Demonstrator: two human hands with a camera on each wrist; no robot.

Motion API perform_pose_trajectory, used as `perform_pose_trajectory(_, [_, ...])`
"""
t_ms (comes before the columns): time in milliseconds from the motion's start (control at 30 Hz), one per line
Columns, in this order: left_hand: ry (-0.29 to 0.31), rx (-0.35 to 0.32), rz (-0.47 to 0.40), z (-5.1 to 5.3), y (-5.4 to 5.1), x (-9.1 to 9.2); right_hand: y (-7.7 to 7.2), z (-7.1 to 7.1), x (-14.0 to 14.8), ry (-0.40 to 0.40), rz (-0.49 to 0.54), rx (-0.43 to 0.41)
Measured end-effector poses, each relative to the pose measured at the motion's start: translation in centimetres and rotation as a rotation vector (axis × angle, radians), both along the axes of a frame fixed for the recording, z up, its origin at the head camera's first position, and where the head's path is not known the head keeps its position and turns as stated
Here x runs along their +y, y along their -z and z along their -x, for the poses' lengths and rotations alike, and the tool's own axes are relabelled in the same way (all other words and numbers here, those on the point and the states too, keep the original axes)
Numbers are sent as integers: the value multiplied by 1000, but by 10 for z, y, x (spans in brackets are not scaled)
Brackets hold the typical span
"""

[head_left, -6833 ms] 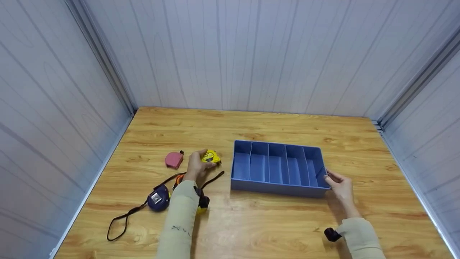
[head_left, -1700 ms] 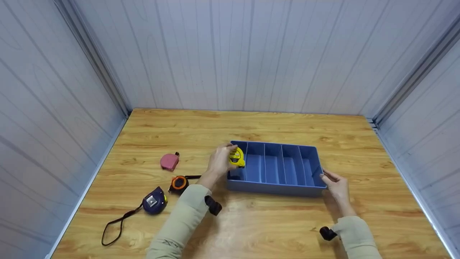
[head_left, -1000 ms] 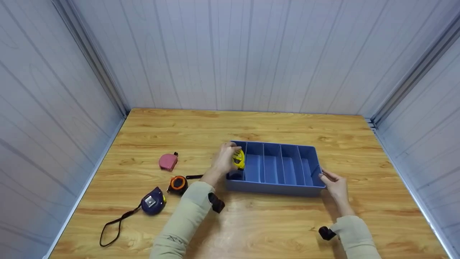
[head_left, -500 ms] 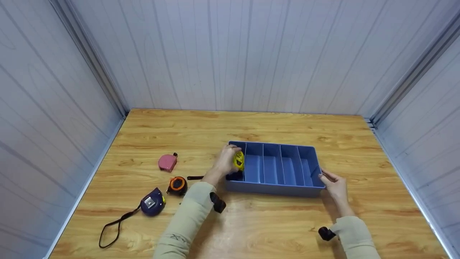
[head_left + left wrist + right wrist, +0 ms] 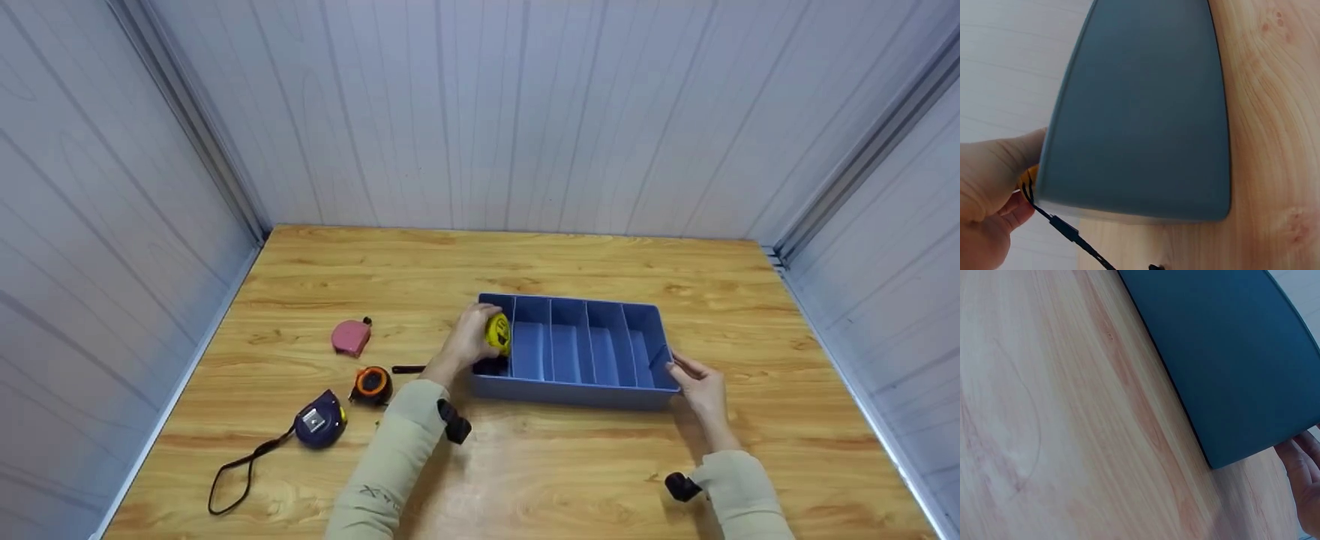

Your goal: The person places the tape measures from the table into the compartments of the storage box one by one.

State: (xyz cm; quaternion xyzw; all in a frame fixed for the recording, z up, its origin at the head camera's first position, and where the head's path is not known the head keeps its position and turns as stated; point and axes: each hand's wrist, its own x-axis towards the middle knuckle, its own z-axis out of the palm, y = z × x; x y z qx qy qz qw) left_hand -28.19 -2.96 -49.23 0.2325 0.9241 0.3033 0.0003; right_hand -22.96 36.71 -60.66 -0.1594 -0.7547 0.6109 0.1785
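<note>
My left hand [image 5: 466, 337] is at the left end of the blue divided box [image 5: 570, 396], gripping a yellow tape measure [image 5: 498, 334]. It holds that tape measure within the leftmost compartment, where something dark [image 5: 491, 366] also shows low down, too hidden to tell. In the left wrist view, a black strap [image 5: 1064, 228] trails from beside the fingers. At the box's right end, my right hand [image 5: 701, 386] holds the wall near its front corner, thumb at the rim. In the right wrist view, its fingers [image 5: 1297, 467] touch the box end.
On the wooden table [image 5: 570, 472], left of the box, lie a pink tape measure [image 5: 350, 337], an orange-and-black one [image 5: 371, 385] and a dark blue one [image 5: 320, 421] with a looped cord [image 5: 247, 465]. White panels [image 5: 480, 112] enclose the table.
Over the seconds, my left hand has carried the yellow tape measure from the table rightward into the leftmost compartment, then slightly lower, turning it. My right hand has kept holding the box.
</note>
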Motion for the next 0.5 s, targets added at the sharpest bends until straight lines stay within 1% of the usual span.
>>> perform_pose_trajectory(100, [-2, -5, -21, 1, 3, 0, 1, 1, 1, 2, 3, -8])
perform_pose_trajectory(200, [-2, 16, -24, 2, 7, 0, 2, 1, 2, 10, -4, -22])
perform_pose_trajectory(400, [-9, 70, 36, 1, 13, 1, -1, -1, -1, 23, -40, -64])
perform_pose_trajectory(500, [-14, 82, 53, -1, 15, 2, -2, -1, -1, 29, -49, -68])
